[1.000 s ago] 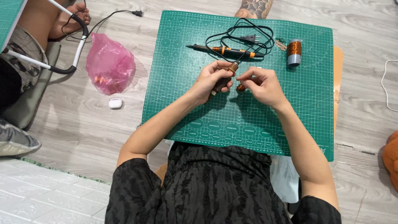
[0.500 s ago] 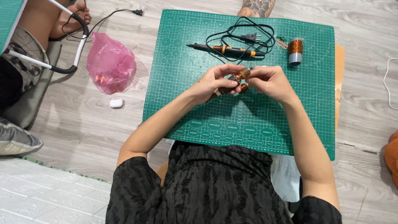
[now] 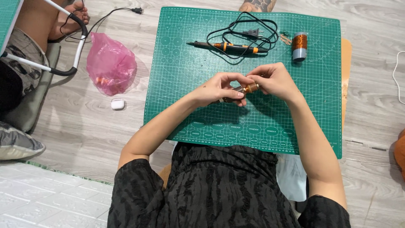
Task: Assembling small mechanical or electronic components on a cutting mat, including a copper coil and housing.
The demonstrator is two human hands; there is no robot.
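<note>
Coil part point(image 3: 247, 89) sits pinched between left hand point(image 3: 221, 88) and right hand point(image 3: 274, 79) above green mat point(image 3: 185, 84).

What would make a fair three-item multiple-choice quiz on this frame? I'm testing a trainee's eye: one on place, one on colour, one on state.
1. Where does the copper wire spool stand?
A. far right part of the mat
B. on the bare floor
C. inside the bag

2. What colour is the plastic bag?
A. blue
B. pink
C. black

3. How is the small copper-wound part handled?
A. lying untouched
B. in one hand only
C. held between both hands

Key:
1 A, it stands upright on the green cutting mat beside the soldering iron.
2 B, translucent pink.
3 C, the left hand and right hand pinch it.
</note>
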